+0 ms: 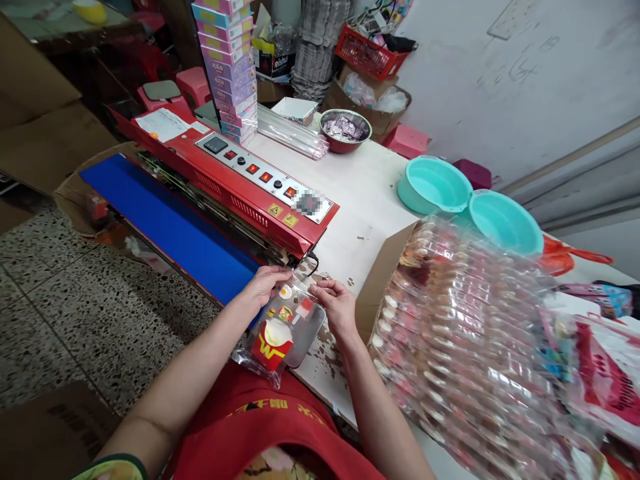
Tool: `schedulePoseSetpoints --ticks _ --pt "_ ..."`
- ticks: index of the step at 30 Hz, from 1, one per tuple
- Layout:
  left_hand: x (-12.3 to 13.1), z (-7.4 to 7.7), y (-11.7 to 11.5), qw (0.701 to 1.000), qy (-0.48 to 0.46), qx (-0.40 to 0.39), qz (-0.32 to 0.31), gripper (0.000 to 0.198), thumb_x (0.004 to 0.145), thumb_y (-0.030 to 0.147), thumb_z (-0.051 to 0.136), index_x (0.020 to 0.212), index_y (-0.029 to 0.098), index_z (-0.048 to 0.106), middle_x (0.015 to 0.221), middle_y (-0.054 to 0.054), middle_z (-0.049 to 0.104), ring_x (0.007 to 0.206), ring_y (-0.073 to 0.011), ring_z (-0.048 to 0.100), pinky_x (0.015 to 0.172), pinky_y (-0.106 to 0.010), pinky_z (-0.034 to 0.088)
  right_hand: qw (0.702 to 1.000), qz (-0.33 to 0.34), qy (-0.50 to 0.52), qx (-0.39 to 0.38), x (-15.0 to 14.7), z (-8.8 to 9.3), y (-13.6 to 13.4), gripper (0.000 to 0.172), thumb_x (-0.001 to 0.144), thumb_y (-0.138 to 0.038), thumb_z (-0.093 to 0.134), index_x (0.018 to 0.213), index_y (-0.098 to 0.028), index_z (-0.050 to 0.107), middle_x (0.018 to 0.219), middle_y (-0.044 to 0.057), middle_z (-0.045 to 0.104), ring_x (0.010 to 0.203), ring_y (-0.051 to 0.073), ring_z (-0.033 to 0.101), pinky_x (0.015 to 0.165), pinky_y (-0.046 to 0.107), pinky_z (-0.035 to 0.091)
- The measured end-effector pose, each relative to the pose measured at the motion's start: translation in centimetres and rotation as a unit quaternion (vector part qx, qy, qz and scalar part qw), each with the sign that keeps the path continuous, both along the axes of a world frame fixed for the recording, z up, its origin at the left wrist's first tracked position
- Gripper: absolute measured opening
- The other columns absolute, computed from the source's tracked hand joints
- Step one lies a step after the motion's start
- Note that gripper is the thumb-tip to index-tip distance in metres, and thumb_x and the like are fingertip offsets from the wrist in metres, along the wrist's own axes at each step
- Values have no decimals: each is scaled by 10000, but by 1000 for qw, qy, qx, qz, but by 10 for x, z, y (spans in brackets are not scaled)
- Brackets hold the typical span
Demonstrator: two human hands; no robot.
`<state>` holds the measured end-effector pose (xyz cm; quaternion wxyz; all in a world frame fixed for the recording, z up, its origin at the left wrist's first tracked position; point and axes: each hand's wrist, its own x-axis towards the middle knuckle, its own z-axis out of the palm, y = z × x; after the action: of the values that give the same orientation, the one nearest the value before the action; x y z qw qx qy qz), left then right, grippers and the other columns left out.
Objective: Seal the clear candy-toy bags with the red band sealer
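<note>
Between both hands hangs a clear plastic bag, its top edge stretched level near the end of the red bag sealing machine. Through the film show a red and yellow fries-box piece and several small food-shaped pieces. My left hand pinches the bag's left top corner, beside the blue conveyor belt. At the right top corner, my right hand pinches the film between thumb and fingers. Behind the bag, a grey tray lies at the table's edge, partly covered.
A cardboard box full of filled clear bags stands close on my right. Two turquoise basins and a metal bowl of small packets sit farther back. Stacked pastel boxes rise behind the machine.
</note>
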<state>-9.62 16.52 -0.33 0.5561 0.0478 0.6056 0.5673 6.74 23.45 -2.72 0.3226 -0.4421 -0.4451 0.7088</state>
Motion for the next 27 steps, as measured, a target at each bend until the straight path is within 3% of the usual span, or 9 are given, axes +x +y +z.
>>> schedulePoseSetpoints --ticks 3,5,8,10,13,17,19,23,27 --pt "2 -1 1 1000 9 3 23 309 545 245 823 765 115 649 707 -54 678 557 -128 608 499 -222 455 1000 -5 -12 0 1 -3 0 405 485 -399 882 736 -172 660 617 9 681 555 166 630 547 283 513" --pt "3 0 -5 999 14 23 19 382 568 274 828 872 134 644 768 -54 694 599 -135 629 520 -222 468 1000 -12 -16 -3 2 -5 1 416 489 -424 874 745 -177 658 621 12 677 569 180 632 540 291 508" --pt "2 1 -19 996 -1 49 -69 611 547 274 855 1086 157 592 874 -80 714 699 -184 674 591 -268 512 999 -20 -24 9 6 -7 2 415 552 -478 833 789 -182 664 682 27 686 641 202 647 551 296 503" --pt "4 1 -29 992 0 49 -117 706 519 258 867 1143 141 556 865 -100 719 715 -211 684 623 -296 521 997 -7 -44 62 10 -6 3 391 630 -511 777 828 -188 682 835 60 704 781 227 658 614 314 513" --pt "9 2 -36 991 34 50 -121 691 538 278 851 1141 132 545 790 -77 712 662 -198 673 611 -283 502 975 39 -91 201 17 1 5 301 714 -499 718 778 -205 706 1079 99 659 1033 259 600 812 374 498" --pt "10 8 -31 983 64 56 -162 626 572 268 811 1126 140 550 704 -3 655 568 -140 620 540 -227 447 932 88 -126 329 25 23 9 256 765 -447 688 675 -210 658 1013 85 654 1014 245 579 959 416 408" --pt "8 12 -29 979 97 52 -171 558 584 246 788 1084 140 565 664 29 609 528 -110 578 506 -203 412 939 123 -111 302 29 34 12 284 796 -474 654 699 -209 625 896 67 673 907 222 605 896 391 449" --pt "3 20 -29 971 111 67 -199 493 601 205 746 1064 164 579 707 28 599 554 -100 562 517 -202 404 973 205 -27 106 35 44 19 401 799 -594 592 794 -193 600 866 58 703 695 166 634 609 282 510" --pt "9 20 -28 960 88 85 -253 532 597 161 722 1108 173 574 726 22 603 586 -100 555 550 -205 393 945 322 -59 11 35 40 26 398 645 -507 759 831 -170 656 749 27 696 503 126 605 375 184 369"
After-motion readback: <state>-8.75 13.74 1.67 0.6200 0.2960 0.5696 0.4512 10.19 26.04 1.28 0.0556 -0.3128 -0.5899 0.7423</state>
